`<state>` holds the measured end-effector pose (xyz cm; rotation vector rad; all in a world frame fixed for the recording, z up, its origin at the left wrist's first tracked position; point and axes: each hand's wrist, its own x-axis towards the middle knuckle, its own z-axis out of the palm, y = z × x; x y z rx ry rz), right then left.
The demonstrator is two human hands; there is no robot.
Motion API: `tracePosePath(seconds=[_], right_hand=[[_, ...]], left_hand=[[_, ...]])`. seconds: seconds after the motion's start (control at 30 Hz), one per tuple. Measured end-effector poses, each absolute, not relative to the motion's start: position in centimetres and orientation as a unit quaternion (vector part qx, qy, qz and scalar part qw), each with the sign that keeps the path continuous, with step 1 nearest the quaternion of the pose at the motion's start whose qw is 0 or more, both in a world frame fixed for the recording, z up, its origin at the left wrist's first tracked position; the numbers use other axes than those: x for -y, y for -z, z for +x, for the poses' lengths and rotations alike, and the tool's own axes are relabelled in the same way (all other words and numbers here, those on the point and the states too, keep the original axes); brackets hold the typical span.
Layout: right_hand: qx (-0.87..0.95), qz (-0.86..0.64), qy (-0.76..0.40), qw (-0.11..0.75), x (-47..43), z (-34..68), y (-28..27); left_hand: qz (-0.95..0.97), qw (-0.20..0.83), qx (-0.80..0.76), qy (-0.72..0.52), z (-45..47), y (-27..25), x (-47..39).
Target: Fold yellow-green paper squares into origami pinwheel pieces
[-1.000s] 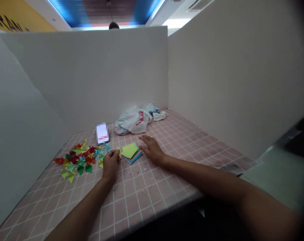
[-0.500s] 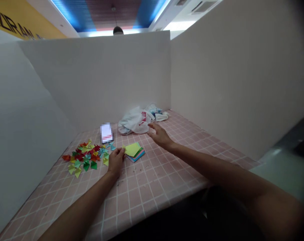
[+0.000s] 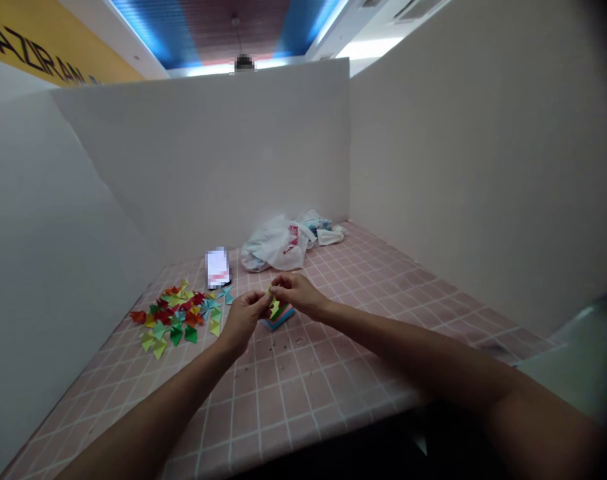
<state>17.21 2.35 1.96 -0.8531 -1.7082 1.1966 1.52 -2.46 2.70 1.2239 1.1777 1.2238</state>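
Observation:
Above the stack of coloured paper squares [image 3: 282, 321], both my hands meet at a small yellow piece of paper [image 3: 271, 291]. My left hand [image 3: 245, 321] is closed in a pinch on its left side. From the right, my right hand [image 3: 300, 295] pinches it too, thumb and fingertips together. Fingers cover most of this paper, so its folds are hard to make out. The stack beneath shows green, pink and blue edges and is partly hidden by the hands. Left of my left hand lies a spread of folded paper pieces [image 3: 176, 315] in red, orange, yellow, green and light blue.
A phone with a lit, blurred screen [image 3: 218, 268] stands behind the folded pieces. White plastic bags [image 3: 276, 244] lie against the back partition [image 3: 203, 160]. A pink checked cloth [image 3: 363, 333] covers the table, with a grey wall [image 3: 458, 167] along its right side.
My right hand has come down and left from beside the plastic bag and joined my left hand at the yellow paper. Its fingers, apart before, are now pinched. The view has shifted slightly.

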Motion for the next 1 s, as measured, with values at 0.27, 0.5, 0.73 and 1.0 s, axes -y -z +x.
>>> tracePosePath(seconds=[0.27, 0.5, 0.73, 1.0], right_hand=[[0.604, -0.313, -0.558, 0.474, -2.6, 16.3, -1.4], [0.576, -0.296, -0.631, 0.426, -2.1, 16.3, -1.1], [0.551, -0.297, -0.641, 0.444, -1.9, 15.4, -0.3], [0.558, -0.3, -0.632, 0.445, -2.5, 15.2, 0.6]], left_hand=[[0.527, 0.506, -0.493, -0.472, 0.5, -3.2, 1.6], [0.52, 0.49, -0.5, -0.49, -0.5, -3.3, 1.1], [0.519, 0.48, -0.492, -0.508, -0.4, -2.4, 1.1], [0.559, 0.456, -0.51, -0.469, -1.2, -2.1, 0.8]])
